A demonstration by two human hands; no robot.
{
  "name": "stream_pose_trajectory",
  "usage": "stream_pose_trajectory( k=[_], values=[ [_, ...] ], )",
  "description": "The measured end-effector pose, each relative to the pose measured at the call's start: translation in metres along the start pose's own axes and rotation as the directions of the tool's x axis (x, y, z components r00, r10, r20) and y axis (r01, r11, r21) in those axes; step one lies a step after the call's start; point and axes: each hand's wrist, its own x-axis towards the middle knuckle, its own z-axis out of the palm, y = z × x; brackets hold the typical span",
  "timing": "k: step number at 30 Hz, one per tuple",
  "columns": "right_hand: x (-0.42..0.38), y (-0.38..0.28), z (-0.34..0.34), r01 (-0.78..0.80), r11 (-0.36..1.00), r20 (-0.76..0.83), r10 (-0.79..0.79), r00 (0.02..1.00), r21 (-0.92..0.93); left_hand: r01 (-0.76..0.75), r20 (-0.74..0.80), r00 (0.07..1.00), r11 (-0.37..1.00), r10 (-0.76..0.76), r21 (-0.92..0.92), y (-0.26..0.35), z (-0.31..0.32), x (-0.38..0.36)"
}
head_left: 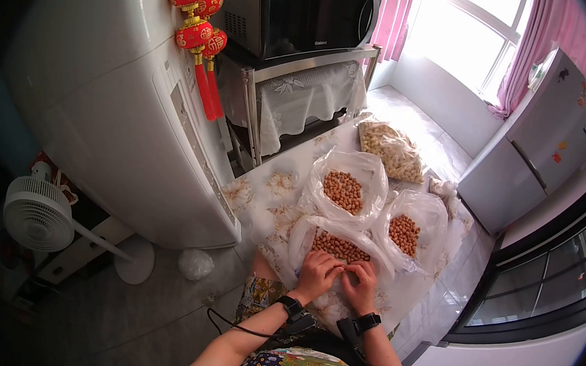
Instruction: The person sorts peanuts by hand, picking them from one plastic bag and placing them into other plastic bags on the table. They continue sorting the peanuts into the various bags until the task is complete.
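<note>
My left hand and my right hand rest side by side at the near rim of a clear plastic bag holding shelled peanuts. The fingers of both hands are curled together over the bag's edge, and something small seems pinched between them, too small to tell what. Two more open bags of peanuts lie just beyond on the flowered tablecloth. A bag of unshelled peanuts lies farther back.
A white refrigerator with red lantern ornaments stands to the left. A microwave sits on a metal rack behind the table. A white fan stands on the floor at left; another fridge is at right.
</note>
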Motion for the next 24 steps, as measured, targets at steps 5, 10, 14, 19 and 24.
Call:
stream_pose_trajectory(
  k=[5, 10, 14, 19, 24],
  values=[
    [0.0004, -0.0013, 0.0003, 0.001, 1.0, -0.001, -0.001, 1.0, -0.01, 0.005, 0.001, 1.0, 1.0, -0.005, -0.008, -0.0005, 0.0002, -0.0001],
    [0.0013, -0.0039, -0.0006, -0.027, 1.0, -0.016, 0.027, 1.0, 0.006, 0.011, -0.001, 1.0, 1.0, -0.011, -0.006, 0.0034, -0.0022, 0.0019],
    [0.0003, -0.0024, 0.0, -0.007, 1.0, -0.023, 0.007, 1.0, -0.005, 0.009, -0.003, 1.0, 1.0, -0.009, -0.007, 0.0044, -0.0029, 0.0024],
    [0.0008, -0.0042, -0.0003, -0.006, 1.0, -0.025, 0.006, 1.0, -0.007, 0.008, -0.001, 1.0, 1.0, -0.008, 0.005, 0.0017, -0.0014, 0.0012],
    [-0.0001, -0.0027, 0.0007, -0.013, 1.0, -0.026, 0.013, 1.0, 0.008, 0.009, -0.004, 1.0, 1.0, -0.009, -0.002, 0.002, -0.0016, 0.0018]
  ],
)
